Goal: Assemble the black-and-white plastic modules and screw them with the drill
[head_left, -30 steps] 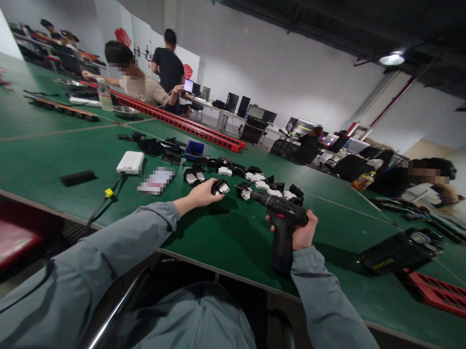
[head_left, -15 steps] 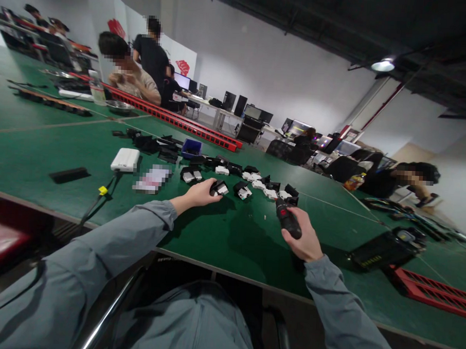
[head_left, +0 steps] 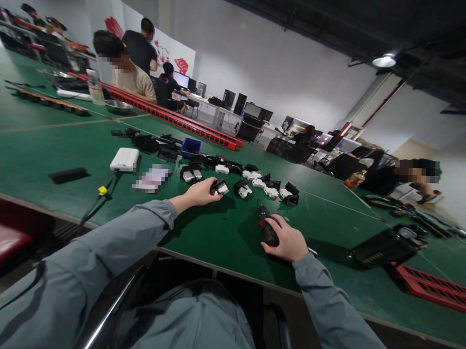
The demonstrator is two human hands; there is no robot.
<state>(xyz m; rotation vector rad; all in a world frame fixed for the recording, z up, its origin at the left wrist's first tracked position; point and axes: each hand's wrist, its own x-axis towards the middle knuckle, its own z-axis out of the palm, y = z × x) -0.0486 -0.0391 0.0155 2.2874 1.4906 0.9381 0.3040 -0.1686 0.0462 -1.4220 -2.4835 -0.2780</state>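
Observation:
My left hand [head_left: 203, 193] is closed around a black-and-white plastic part [head_left: 219, 187] near the middle of the green table [head_left: 215, 230]. In my right hand [head_left: 288, 237] is a black cordless screwdriver [head_left: 268, 228] with a red mark, its tip pointing away from me. A similar black-and-white part [head_left: 242, 189] lies just right of the held one, touched by neither hand. Another such part [head_left: 191, 174] sits to the left. Behind them runs a row of several white and black pieces [head_left: 259, 184].
A blue bin [head_left: 191, 147] stands behind the parts. To the left are a white box [head_left: 124, 159] with a cable, a blurred phone-like item [head_left: 152, 178] and a black strip [head_left: 70, 175]. Long red rails [head_left: 173, 119] lie across the back. A black device [head_left: 388, 247] stands at right.
My right hand has moved left and slightly nearer to me with the screwdriver, away from the right end of the row. My left hand has stayed on its part.

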